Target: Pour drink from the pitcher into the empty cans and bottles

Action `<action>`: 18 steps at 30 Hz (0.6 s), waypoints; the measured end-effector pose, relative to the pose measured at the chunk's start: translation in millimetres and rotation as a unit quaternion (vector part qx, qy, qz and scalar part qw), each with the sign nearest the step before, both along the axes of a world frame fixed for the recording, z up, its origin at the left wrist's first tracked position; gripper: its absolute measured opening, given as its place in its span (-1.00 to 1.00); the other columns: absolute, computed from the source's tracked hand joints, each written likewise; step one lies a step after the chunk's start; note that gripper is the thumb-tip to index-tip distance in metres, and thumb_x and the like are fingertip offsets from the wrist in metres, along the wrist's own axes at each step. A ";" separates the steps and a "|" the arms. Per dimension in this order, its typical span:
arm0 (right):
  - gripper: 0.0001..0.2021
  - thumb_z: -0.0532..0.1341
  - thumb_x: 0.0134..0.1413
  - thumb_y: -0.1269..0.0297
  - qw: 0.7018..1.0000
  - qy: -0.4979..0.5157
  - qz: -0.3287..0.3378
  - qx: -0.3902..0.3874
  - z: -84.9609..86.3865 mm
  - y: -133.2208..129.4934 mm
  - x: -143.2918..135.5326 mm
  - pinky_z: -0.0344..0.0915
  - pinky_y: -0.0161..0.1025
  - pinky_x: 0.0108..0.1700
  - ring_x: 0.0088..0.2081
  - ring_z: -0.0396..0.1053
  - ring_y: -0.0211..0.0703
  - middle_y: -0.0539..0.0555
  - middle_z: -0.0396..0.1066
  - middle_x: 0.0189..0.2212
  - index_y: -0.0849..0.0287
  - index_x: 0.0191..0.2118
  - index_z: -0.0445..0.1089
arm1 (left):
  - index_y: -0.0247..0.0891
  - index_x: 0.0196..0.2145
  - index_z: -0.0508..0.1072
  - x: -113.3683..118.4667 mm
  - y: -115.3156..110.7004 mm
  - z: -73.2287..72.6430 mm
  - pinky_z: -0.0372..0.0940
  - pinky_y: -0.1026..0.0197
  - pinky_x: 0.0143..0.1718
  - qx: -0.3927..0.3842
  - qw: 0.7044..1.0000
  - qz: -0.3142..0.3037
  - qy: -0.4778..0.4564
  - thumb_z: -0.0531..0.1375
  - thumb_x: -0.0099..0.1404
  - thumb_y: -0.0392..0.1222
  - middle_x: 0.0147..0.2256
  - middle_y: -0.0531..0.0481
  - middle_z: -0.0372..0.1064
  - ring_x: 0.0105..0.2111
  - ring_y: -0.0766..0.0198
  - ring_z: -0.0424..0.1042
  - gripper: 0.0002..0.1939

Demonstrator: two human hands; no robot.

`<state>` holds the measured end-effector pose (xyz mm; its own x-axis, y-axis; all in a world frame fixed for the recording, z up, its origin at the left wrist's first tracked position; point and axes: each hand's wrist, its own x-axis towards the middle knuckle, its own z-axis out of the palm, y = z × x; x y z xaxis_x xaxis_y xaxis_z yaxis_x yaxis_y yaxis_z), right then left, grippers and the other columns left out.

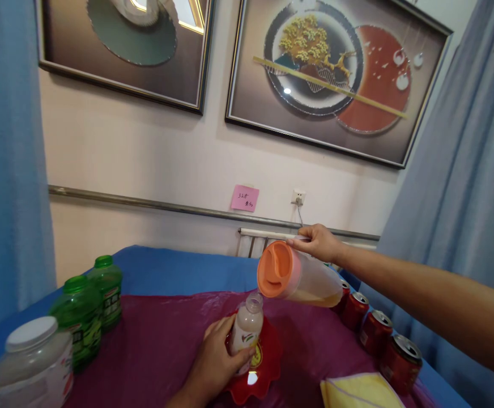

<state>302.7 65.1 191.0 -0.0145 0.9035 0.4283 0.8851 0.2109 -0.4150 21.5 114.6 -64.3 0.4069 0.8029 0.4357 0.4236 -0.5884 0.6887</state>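
The left hand [217, 358] is wrapping its fingers and thumb around a small clear bottle [247, 331], gripping below the neck; to pour well, it should be holding firm without squeezing, presenting the mouth squarely; the right hand [317, 242] is closing its thumb and fingers on the handle of a pitcher [317, 280], whose orange lid [275, 269] is facing left; this hand should probably be tipping slowly, lining up the pouring edge over the narrow mouth, since so wide a lid could easily be spilling past it; yellowish liquid is pooling along the pitcher's lower side, but whether any is running across I cannot tell.

A white-lidded jar [32, 365] and two green bottles [106, 292] are standing well left of the left hand; the clear bottle is leaning slightly right within that hand's grasp, below and left of the right hand; a red dish [270, 360] is lying beneath both bottle and left hand; the pitcher is hanging just below the right hand; a yellow cloth [361, 391] and red cans [374, 331] are resting below and right of it.
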 end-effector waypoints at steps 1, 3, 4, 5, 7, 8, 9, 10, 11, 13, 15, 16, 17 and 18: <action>-0.37 0.18 -0.03 -0.38 1.000 -0.001 0.000 -0.001 0.2 0.0 0.2 -0.22 -0.27 -0.52 -0.56 -0.14 -0.34 -0.13 -0.13 -0.65 0.08 -0.63 -0.01 | -0.16 0.13 0.50 0.3 -0.2 0.6 0.27 -0.14 0.15 -0.001 1.000 -0.002 -0.002 0.45 0.01 -0.09 0.06 -0.19 0.52 0.08 -0.19 0.43 -0.31; -0.37 0.18 -0.03 -0.39 1.000 -0.004 -0.001 -0.002 0.5 0.1 0.6 -0.22 -0.27 -0.51 -0.55 -0.14 -0.34 -0.13 -0.13 -0.65 0.08 -0.63 0.00 | -0.17 0.13 0.50 0.8 -0.3 1.8 0.25 -0.14 0.16 -0.004 1.000 -0.009 -0.004 0.45 0.02 -0.08 0.06 -0.19 0.51 0.08 -0.18 0.43 -0.32; -0.37 0.18 -0.03 -0.39 1.000 -0.005 -0.002 -0.002 0.6 0.2 0.8 -0.22 -0.27 -0.51 -0.55 -0.14 -0.34 -0.13 -0.13 -0.65 0.08 -0.63 0.00 | -0.17 0.13 0.50 1.0 -0.4 2.5 0.24 -0.14 0.16 -0.006 1.000 -0.011 -0.004 0.45 0.03 -0.08 0.07 -0.19 0.51 0.08 -0.18 0.43 -0.32; -0.37 0.18 -0.03 -0.38 1.000 -0.006 -0.002 -0.002 0.7 0.3 1.0 -0.22 -0.27 -0.51 -0.55 -0.14 -0.34 -0.13 -0.13 -0.65 0.08 -0.63 -0.01 | -0.17 0.13 0.50 1.0 -0.6 3.2 0.23 -0.15 0.17 -0.010 1.000 -0.012 -0.004 0.45 0.03 -0.08 0.07 -0.20 0.51 0.09 -0.18 0.42 -0.32; -0.37 0.19 -0.03 -0.36 1.000 -0.008 -0.002 -0.002 0.7 0.4 1.4 -0.21 -0.27 -0.51 -0.54 -0.14 -0.34 -0.13 -0.14 -0.64 0.08 -0.63 -0.01 | -0.18 0.13 0.51 0.9 -1.5 4.9 0.22 -0.15 0.18 -0.018 1.000 -0.012 -0.004 0.45 0.02 -0.08 0.07 -0.21 0.51 0.10 -0.19 0.41 -0.32; -0.37 0.20 -0.03 -0.36 1.000 -0.009 -0.001 -0.002 0.6 0.5 1.7 -0.21 -0.27 -0.51 -0.54 -0.14 -0.34 -0.13 -0.13 -0.64 0.08 -0.63 0.00 | -0.19 0.12 0.52 0.6 -2.0 5.7 0.21 -0.16 0.18 -0.021 1.000 -0.012 -0.004 0.45 0.02 -0.08 0.07 -0.21 0.51 0.10 -0.19 0.41 -0.32; -0.37 0.20 -0.02 -0.36 1.000 -0.009 -0.001 -0.002 0.4 0.6 2.1 -0.21 -0.27 -0.51 -0.54 -0.14 -0.34 -0.13 -0.13 -0.64 0.09 -0.63 0.00 | -0.19 0.12 0.52 0.4 -2.5 6.5 0.22 -0.16 0.18 -0.023 1.000 -0.012 -0.005 0.45 0.01 -0.08 0.07 -0.22 0.52 0.10 -0.19 0.41 -0.32; -0.37 0.20 -0.02 -0.36 1.000 -0.008 -0.001 -0.002 0.0 0.8 2.6 -0.20 -0.27 -0.51 -0.54 -0.13 -0.34 -0.13 -0.13 -0.64 0.09 -0.63 0.01 | -0.19 0.11 0.53 0.1 -3.0 7.1 0.22 -0.16 0.18 -0.024 1.000 -0.012 -0.006 0.45 0.01 -0.08 0.07 -0.22 0.52 0.09 -0.19 0.42 -0.32; -0.37 0.19 -0.02 -0.37 1.000 -0.008 -0.002 -0.001 -0.5 1.1 3.3 -0.20 -0.27 -0.51 -0.54 -0.13 -0.33 -0.12 -0.12 -0.64 0.09 -0.62 0.01 | -0.19 0.11 0.53 -0.1 -3.4 7.5 0.23 -0.16 0.17 -0.023 1.000 -0.011 -0.008 0.46 0.00 -0.07 0.06 -0.21 0.52 0.08 -0.19 0.43 -0.32; -0.37 0.18 -0.02 -0.39 1.000 -0.006 -0.003 0.000 -1.5 1.7 4.7 -0.19 -0.27 -0.51 -0.54 -0.13 -0.33 -0.12 -0.11 -0.64 0.09 -0.62 0.02 | -0.17 0.10 0.53 -0.4 -3.6 7.9 0.25 -0.15 0.15 -0.020 1.000 -0.009 -0.012 0.46 -0.01 -0.07 0.05 -0.20 0.53 0.07 -0.19 0.44 -0.32; -0.37 0.18 -0.02 -0.39 1.000 -0.006 -0.004 0.000 -2.2 2.3 6.0 -0.18 -0.27 -0.51 -0.54 -0.13 -0.32 -0.12 -0.10 -0.64 0.09 -0.62 0.03 | -0.16 0.11 0.53 -0.4 -3.5 7.8 0.26 -0.15 0.15 -0.016 1.000 -0.008 -0.015 0.47 -0.02 -0.06 0.05 -0.20 0.53 0.07 -0.19 0.44 -0.30; -0.37 0.19 -0.02 -0.39 1.000 -0.006 -0.005 -0.001 -2.4 2.4 6.4 -0.18 -0.27 -0.51 -0.54 -0.13 -0.32 -0.12 -0.10 -0.64 0.09 -0.62 0.03 | -0.16 0.12 0.53 -0.4 -3.4 7.6 0.27 -0.16 0.15 -0.015 1.000 -0.008 -0.014 0.47 -0.02 -0.06 0.05 -0.20 0.53 0.07 -0.19 0.44 -0.30; -0.37 0.19 -0.03 -0.39 1.000 -0.007 -0.005 -0.001 -2.4 2.5 6.6 -0.18 -0.26 -0.51 -0.54 -0.13 -0.32 -0.12 -0.10 -0.64 0.09 -0.62 0.03 | -0.17 0.12 0.52 -0.3 -3.3 7.5 0.27 -0.16 0.15 -0.014 1.000 -0.008 -0.014 0.46 -0.02 -0.07 0.06 -0.20 0.53 0.07 -0.19 0.44 -0.30; -0.36 0.20 -0.03 -0.39 1.000 -0.007 -0.005 -0.002 -2.3 2.3 6.6 -0.18 -0.26 -0.51 -0.54 -0.13 -0.32 -0.12 -0.11 -0.64 0.09 -0.62 0.03 | -0.18 0.12 0.52 -0.3 -3.1 7.4 0.27 -0.16 0.15 -0.013 1.000 -0.007 -0.012 0.46 -0.01 -0.07 0.05 -0.20 0.53 0.07 -0.19 0.43 -0.30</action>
